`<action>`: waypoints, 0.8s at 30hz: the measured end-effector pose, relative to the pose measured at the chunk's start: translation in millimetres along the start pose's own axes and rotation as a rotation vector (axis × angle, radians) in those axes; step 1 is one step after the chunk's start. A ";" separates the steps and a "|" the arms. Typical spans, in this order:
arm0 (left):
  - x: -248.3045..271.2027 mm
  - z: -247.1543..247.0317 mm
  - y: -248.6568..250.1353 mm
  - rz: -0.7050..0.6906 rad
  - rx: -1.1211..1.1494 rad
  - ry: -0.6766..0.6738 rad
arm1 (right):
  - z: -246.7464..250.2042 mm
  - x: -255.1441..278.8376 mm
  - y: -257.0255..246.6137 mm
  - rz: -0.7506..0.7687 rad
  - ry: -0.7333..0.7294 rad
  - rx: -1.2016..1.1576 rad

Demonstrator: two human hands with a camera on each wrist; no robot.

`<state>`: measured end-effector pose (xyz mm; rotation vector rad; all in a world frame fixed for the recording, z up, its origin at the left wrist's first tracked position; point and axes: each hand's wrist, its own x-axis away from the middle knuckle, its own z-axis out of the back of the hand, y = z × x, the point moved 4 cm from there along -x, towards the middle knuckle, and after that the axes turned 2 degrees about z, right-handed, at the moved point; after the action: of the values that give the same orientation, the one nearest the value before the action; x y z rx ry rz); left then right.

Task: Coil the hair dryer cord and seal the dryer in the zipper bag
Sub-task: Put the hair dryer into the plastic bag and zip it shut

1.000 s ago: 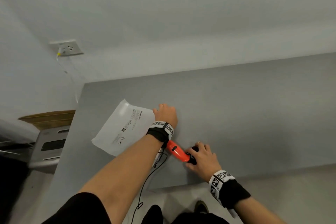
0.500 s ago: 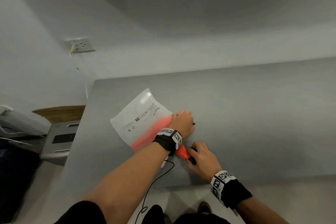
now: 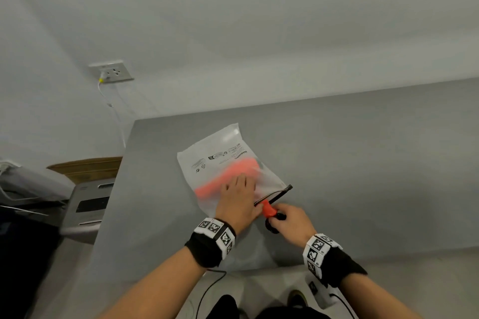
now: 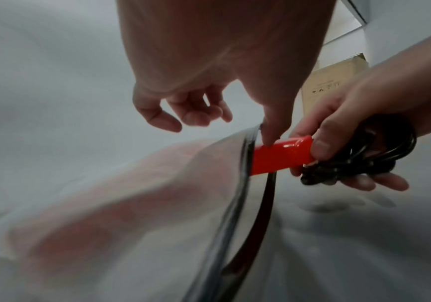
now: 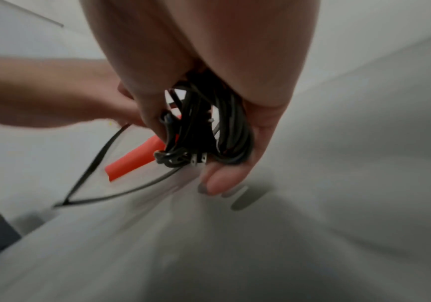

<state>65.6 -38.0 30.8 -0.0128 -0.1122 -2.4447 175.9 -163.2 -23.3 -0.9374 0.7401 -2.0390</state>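
Observation:
A translucent zipper bag (image 3: 215, 153) lies on the grey table (image 3: 363, 163). The orange hair dryer (image 3: 233, 171) shows through it, most of its body inside. Its handle (image 3: 267, 208) sticks out of the open mouth, past the black zipper strip (image 3: 274, 194). My left hand (image 3: 246, 191) lies on the bag, and its thumb holds up the upper lip of the mouth (image 4: 250, 134). My right hand (image 3: 282, 215) grips the handle end (image 4: 278, 157) with the thumb. Its fingers hold the coiled black cord (image 5: 209, 126), whose plug (image 5: 198, 159) pokes out of the bundle.
A wall socket (image 3: 112, 72) with a white cable sits up left. A cardboard box (image 3: 88, 166) and a grey machine (image 3: 90, 204) stand left of the table. The table's front edge (image 3: 363, 251) is just behind my wrists. A black cable (image 3: 210, 290) hangs below it.
The dryer has slid far into the bag, so only the handle end is outside now. My left hand moved from the bag's near corner onto the bag at its mouth.

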 end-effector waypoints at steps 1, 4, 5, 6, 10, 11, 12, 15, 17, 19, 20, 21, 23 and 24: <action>4.0 -3.2 -8.5 0.022 0.002 -0.021 | -1.5 -0.8 1.5 -0.023 -0.001 -0.088; 13.4 -9.1 -28.7 0.080 0.027 -0.080 | -4.3 -2.1 0.5 -0.116 -0.038 -0.377; 15.8 -9.3 -32.1 0.093 0.060 -0.093 | -4.2 -1.2 -2.8 -0.139 -0.066 -0.496; 17.7 -9.2 -32.8 0.095 0.114 -0.102 | -4.4 -0.1 -6.5 -0.157 -0.095 -0.614; 24.7 1.9 -9.4 -0.005 0.368 -0.171 | -10.7 1.0 -21.3 -0.208 -0.172 -0.930; 27.3 6.6 -2.5 -0.030 0.422 -0.163 | -12.2 0.0 -25.2 -0.205 -0.173 -0.975; 29.5 10.8 3.0 -0.042 0.473 -0.148 | -12.6 -0.8 -29.7 -0.195 -0.168 -1.006; 34.8 16.9 10.8 -0.061 0.557 -0.117 | -11.7 -2.9 -36.8 -0.176 -0.122 -1.059; 37.6 18.5 11.4 -0.062 0.544 -0.089 | -11.2 -3.9 -39.1 -0.167 -0.090 -1.045; 39.5 19.1 6.5 -0.013 0.495 -0.049 | -13.2 -6.3 -40.2 -0.164 -0.081 -1.042; 41.1 18.7 3.0 0.016 0.473 -0.040 | -13.7 -7.1 -40.7 -0.159 -0.074 -1.050; 43.8 18.0 -0.4 0.037 0.454 -0.047 | -14.4 -8.8 -40.3 -0.157 -0.068 -1.064; 50.3 14.9 -4.2 0.051 0.433 -0.092 | -14.9 -10.6 -40.8 -0.170 -0.062 -1.092; 53.4 14.9 -4.0 0.046 0.434 -0.104 | -14.1 -11.2 -41.2 -0.180 -0.052 -1.103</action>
<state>21.7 -67.8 47.5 0.0489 -0.6770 -2.3254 153.4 -129.1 -4.8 -1.6686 1.8752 -1.6513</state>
